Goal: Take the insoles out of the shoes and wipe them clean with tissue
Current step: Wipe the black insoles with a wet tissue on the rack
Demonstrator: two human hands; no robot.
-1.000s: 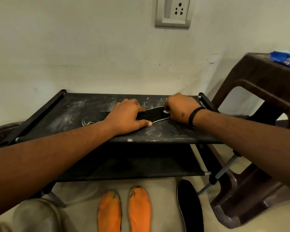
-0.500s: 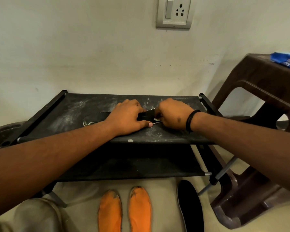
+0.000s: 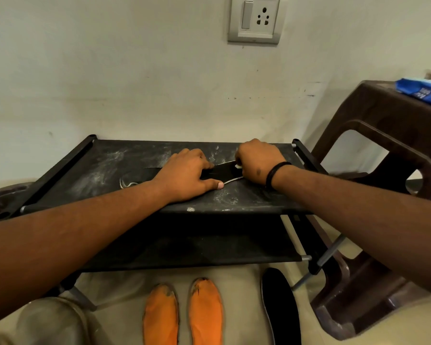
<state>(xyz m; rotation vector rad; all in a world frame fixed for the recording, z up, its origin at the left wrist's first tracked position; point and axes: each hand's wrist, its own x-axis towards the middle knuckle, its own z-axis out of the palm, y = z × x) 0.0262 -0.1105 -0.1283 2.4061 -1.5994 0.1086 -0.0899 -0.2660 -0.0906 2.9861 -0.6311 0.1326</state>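
Tissue mostly hidden under right hand

My rack's top shelf looks like matt black cloth, dusted white, on metal tubes. Below it, the orange insoles seem fuzzy fabric, scuffed dark at the toes. Right of it, the brown stool is glossy plastic.

dusty black rack shelf, black insole lying on it
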